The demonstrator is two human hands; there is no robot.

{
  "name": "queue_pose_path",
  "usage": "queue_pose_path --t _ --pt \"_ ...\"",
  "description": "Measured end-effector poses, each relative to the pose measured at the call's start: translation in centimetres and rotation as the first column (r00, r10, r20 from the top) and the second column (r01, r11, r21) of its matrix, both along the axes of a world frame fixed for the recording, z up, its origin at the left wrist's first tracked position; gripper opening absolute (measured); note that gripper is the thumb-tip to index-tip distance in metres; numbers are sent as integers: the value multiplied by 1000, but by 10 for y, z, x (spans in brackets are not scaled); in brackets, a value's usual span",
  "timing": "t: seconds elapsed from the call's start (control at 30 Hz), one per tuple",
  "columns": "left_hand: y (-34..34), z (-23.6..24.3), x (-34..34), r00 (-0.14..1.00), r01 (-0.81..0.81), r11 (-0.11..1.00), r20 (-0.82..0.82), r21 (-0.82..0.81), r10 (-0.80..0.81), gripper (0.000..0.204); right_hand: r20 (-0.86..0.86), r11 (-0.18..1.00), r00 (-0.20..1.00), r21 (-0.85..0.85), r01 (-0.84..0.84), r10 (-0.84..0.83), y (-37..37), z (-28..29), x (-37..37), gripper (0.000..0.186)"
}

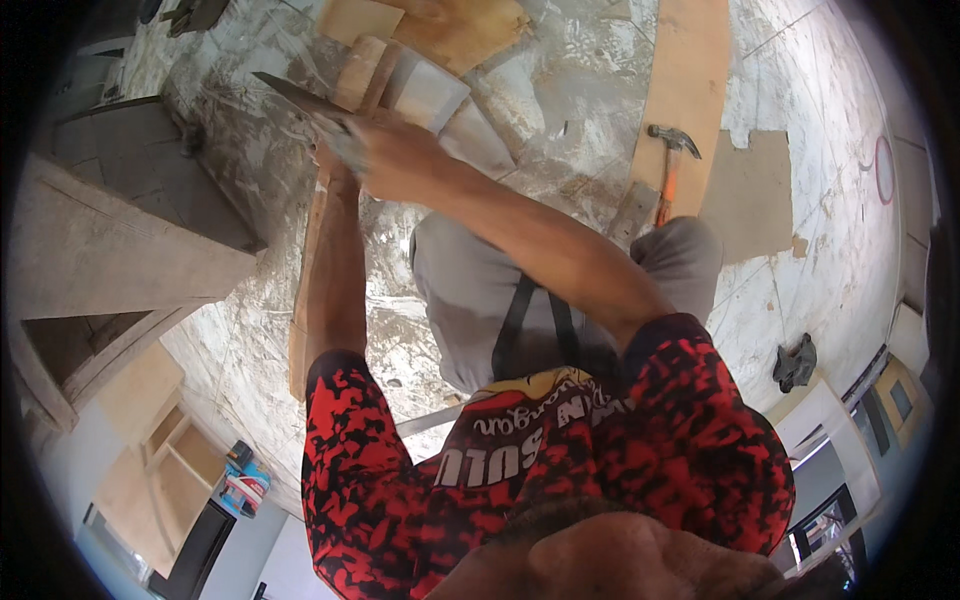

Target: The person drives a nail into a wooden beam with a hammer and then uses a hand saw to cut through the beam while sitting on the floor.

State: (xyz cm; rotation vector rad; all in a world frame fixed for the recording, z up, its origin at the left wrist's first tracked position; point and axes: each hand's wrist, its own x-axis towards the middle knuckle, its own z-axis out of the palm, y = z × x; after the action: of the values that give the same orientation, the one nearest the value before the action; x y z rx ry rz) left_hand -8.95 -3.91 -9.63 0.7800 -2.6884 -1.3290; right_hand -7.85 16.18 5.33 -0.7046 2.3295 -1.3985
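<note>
My right hand (385, 155) grips a hand saw, its dark blade (300, 95) pointing to the upper left across my left hand (334, 165). My left hand is partly hidden behind the saw and closed on a long, narrow wooden board (298, 345), which runs down beside my left forearm. Just beyond the hands lie short wooden blocks (365, 65) and pale pieces of board (420, 90) on the dusty floor. The exact point where the blade meets the wood cannot be made out.
A hammer (668, 175) with an orange handle lies on a long plank (685, 60) at right, beside a cardboard sheet (750, 200). A large wooden structure (120, 230) stands at left. Tan sheets (460, 25) lie ahead; a dark crumpled item (795, 362) is at lower right.
</note>
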Motion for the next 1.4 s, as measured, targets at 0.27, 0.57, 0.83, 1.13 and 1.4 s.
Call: queue_pose_path --t 0.27,0.57,0.83,1.13,1.4 --pt "-6 -8 -14 914 366 657 385 -659 -124 78 -1 997 1000 -73 -14 14 144 -7 105 83" --pt "8 26 -7 946 289 813 280 -506 -162 75 31 1000 1000 6 2 -2 88 -5 73 79" --pt "-41 -38 3 961 273 632 181 -725 -208 76 -54 997 998 -73 -32 28 46 -20 32 71" --pt "-7 1 -3 968 242 694 217 -679 -125 77 31 999 999 -48 -7 8 167 9 131 82" --pt "-13 0 -3 969 229 601 119 -766 -218 78 58 999 997 18 -47 46 -6 10 -12 67"
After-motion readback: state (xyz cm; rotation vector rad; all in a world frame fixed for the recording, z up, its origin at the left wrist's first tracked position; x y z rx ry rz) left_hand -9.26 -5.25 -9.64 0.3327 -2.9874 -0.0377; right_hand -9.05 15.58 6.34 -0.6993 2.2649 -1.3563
